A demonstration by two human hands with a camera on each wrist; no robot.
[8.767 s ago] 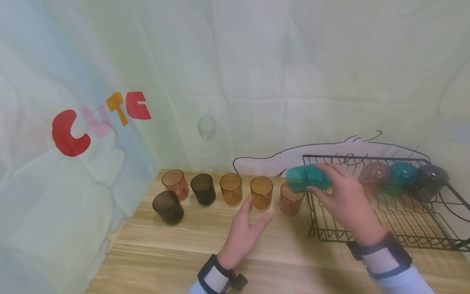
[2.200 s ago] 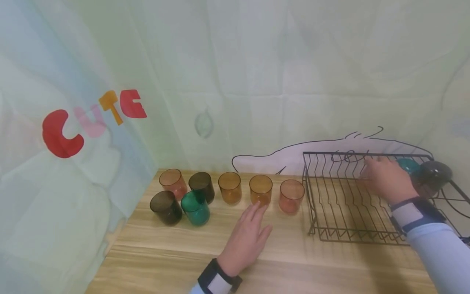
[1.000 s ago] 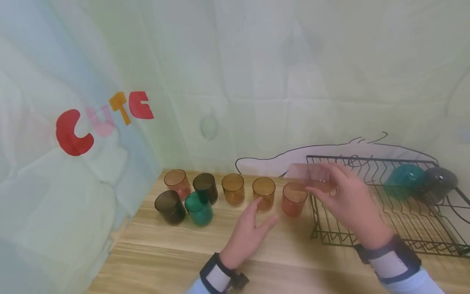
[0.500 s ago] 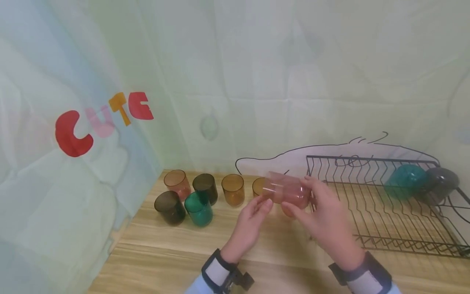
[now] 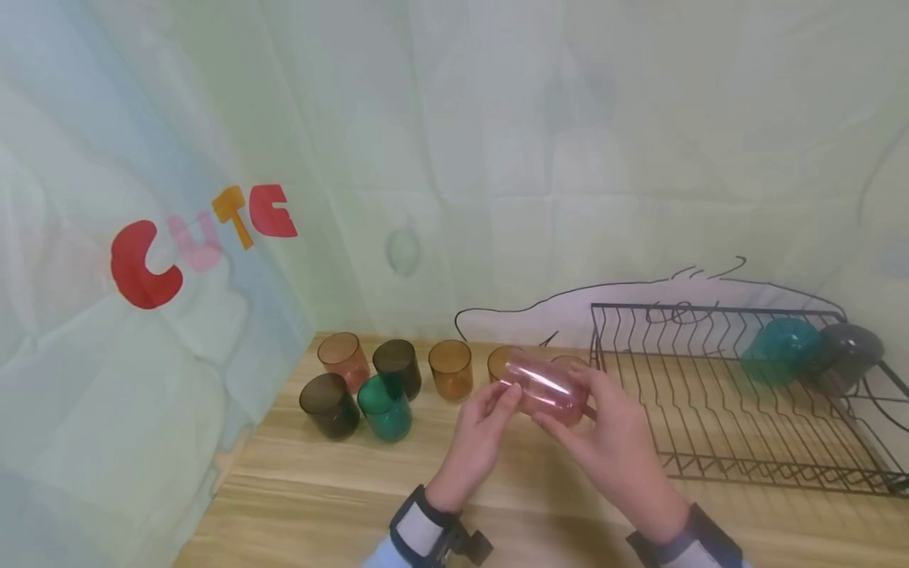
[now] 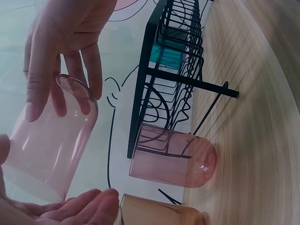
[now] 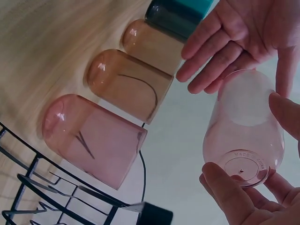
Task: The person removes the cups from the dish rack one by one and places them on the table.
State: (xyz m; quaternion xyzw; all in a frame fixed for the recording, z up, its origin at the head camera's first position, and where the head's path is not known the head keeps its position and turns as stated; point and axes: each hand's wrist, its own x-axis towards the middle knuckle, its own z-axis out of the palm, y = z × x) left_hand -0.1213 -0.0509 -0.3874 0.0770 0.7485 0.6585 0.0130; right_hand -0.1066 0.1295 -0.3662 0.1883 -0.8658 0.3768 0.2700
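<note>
A pink glass tumbler [image 5: 545, 386] is held above the table, tipped on its side with its mouth toward the left. My right hand [image 5: 619, 446] grips it near the base, thumb on the near side. At the rim, my left hand [image 5: 470, 442] pinches it with thumb and fingers. Lettering shows on its round base in the right wrist view. Behind it, an amber glass [image 5: 499, 359] and another pink glass [image 7: 93, 136] stand on the table, partly hidden in the head view.
Left of the hands stand another amber glass [image 5: 450, 371], a teal glass [image 5: 387, 414], two dark glasses and a pink one, mouths up. A black wire dish rack [image 5: 710, 410] at right holds a teal glass [image 5: 784, 351] and a grey glass [image 5: 852, 359]. A printed cloth hangs behind.
The right hand has taken the pink glass from the rack and carried it left and down to the left hand, which now holds its rim. Earlier, the teal glass joined the group at left.
</note>
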